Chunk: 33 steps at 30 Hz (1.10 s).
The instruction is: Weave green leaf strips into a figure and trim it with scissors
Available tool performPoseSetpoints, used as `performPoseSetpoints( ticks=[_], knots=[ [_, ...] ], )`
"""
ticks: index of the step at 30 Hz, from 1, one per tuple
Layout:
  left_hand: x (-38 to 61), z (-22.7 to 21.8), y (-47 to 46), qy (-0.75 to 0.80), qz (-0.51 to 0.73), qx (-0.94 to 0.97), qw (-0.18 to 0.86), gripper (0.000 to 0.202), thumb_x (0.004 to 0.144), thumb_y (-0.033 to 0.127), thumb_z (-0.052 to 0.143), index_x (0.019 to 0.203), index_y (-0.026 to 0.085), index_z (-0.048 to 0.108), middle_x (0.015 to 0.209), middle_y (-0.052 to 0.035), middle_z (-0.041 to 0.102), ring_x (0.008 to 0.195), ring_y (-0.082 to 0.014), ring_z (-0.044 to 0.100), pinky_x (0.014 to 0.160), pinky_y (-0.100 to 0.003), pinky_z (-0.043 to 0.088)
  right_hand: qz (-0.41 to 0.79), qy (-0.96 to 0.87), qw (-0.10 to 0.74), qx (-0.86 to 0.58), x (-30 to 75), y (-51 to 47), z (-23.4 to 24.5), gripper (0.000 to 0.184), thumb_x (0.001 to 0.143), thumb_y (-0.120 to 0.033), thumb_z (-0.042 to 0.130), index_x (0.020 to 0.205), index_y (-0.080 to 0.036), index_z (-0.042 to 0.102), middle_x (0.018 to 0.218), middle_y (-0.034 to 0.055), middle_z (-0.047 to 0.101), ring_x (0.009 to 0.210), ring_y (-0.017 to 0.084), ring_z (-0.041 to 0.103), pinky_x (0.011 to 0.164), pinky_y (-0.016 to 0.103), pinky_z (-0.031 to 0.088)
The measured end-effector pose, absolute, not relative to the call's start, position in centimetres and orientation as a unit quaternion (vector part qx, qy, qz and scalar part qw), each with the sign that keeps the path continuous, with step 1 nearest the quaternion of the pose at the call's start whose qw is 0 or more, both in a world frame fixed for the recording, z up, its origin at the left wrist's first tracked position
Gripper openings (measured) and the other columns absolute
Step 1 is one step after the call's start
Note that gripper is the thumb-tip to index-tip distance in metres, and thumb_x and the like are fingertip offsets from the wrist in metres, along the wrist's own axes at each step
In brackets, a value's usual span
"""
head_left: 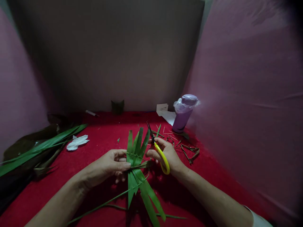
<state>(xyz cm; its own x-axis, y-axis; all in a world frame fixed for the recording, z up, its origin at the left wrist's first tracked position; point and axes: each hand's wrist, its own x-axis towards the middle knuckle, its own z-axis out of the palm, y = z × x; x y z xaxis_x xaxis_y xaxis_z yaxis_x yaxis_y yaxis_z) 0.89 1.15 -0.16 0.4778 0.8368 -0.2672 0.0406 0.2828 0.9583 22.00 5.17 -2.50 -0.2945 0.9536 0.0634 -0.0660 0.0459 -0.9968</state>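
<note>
My left hand (pixel 111 165) pinches a bundle of green leaf strips (pixel 137 164) at its crossing point, over a red cloth (pixel 99 189). The strips fan upward and trail down toward me. My right hand (pixel 165 154) is closed around scissors with yellow handles (pixel 163 159); their dark blades (pixel 150 130) point up and away, next to the upper strip tips. Its fingers also touch the right side of the bundle.
Long green leaves (pixel 35 149) lie heaped at the left edge, with a white crumpled scrap (pixel 77 142) beside them. A purple cup wrapped in plastic (pixel 183 113) and white papers (pixel 165 113) stand at the back right. Leaf trimmings (pixel 187 149) are scattered nearby. Pink walls enclose both sides.
</note>
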Motion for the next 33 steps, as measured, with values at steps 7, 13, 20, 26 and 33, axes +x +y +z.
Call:
performPoseSetpoints(
  ticks=[7, 13, 20, 26, 33],
  knots=[
    [0.6, -1.0, 1.5, 0.403, 0.284, 0.517, 0.700, 0.040, 0.075, 0.026, 0.062, 0.113, 0.014, 0.054, 0.068, -0.0021, 0.056, 0.045, -0.0068, 0.046, 0.038, -0.017, 0.035, 0.629, -0.538, 0.463, -0.317, 21.2, 4.4, -2.4, 0.038, 0.054, -0.026, 0.078, 0.084, -0.017, 0.058, 0.065, -0.0050, 0.055, 0.054, 0.009, 0.050, 0.052, 0.021, 0.041],
    [1.2, -0.9, 1.5, 0.384, 0.327, 0.464, 0.728, 0.041, 0.078, 0.028, 0.059, 0.116, 0.017, 0.052, 0.071, -0.0031, 0.057, 0.046, -0.0075, 0.048, 0.039, -0.018, 0.037, 0.613, -0.510, 0.496, -0.343, 21.0, 4.1, -2.5, 0.033, 0.058, -0.022, 0.075, 0.086, -0.017, 0.057, 0.054, -0.0086, 0.048, 0.041, 0.005, 0.039, 0.041, 0.018, 0.035],
    [1.4, -1.4, 2.0, 0.350, 0.378, 0.399, 0.759, 0.031, 0.075, 0.017, 0.058, 0.106, 0.011, 0.059, 0.091, -0.0139, 0.063, 0.072, -0.0175, 0.060, 0.060, -0.026, 0.046, 0.560, -0.457, 0.604, -0.335, 21.4, 4.8, -2.2, 0.035, 0.062, -0.022, 0.071, 0.092, -0.018, 0.053, 0.062, -0.0056, 0.054, 0.049, 0.009, 0.048, 0.046, 0.020, 0.041],
    [1.9, -0.8, 1.0, 0.262, 0.383, 0.417, 0.782, 0.057, 0.063, -0.001, 0.057, 0.117, 0.015, 0.054, 0.121, -0.0141, 0.054, 0.108, -0.0266, 0.051, 0.084, -0.035, 0.042, 0.485, -0.430, 0.677, -0.349, 21.6, 5.1, -1.9, 0.032, 0.065, -0.021, 0.068, 0.093, -0.019, 0.052, 0.075, -0.0025, 0.058, 0.057, 0.010, 0.052, 0.052, 0.021, 0.044],
    [2.7, -0.6, 0.8, 0.302, 0.469, 0.402, 0.726, 0.059, 0.072, 0.012, 0.060, 0.128, 0.022, 0.042, 0.116, -0.0117, 0.057, 0.104, -0.0267, 0.055, 0.082, -0.037, 0.045, 0.442, -0.416, 0.705, -0.367, 21.2, 4.9, -2.2, 0.036, 0.065, -0.027, 0.069, 0.096, -0.020, 0.052, 0.080, -0.0006, 0.060, 0.062, 0.012, 0.056, 0.055, 0.023, 0.047]
  ],
)
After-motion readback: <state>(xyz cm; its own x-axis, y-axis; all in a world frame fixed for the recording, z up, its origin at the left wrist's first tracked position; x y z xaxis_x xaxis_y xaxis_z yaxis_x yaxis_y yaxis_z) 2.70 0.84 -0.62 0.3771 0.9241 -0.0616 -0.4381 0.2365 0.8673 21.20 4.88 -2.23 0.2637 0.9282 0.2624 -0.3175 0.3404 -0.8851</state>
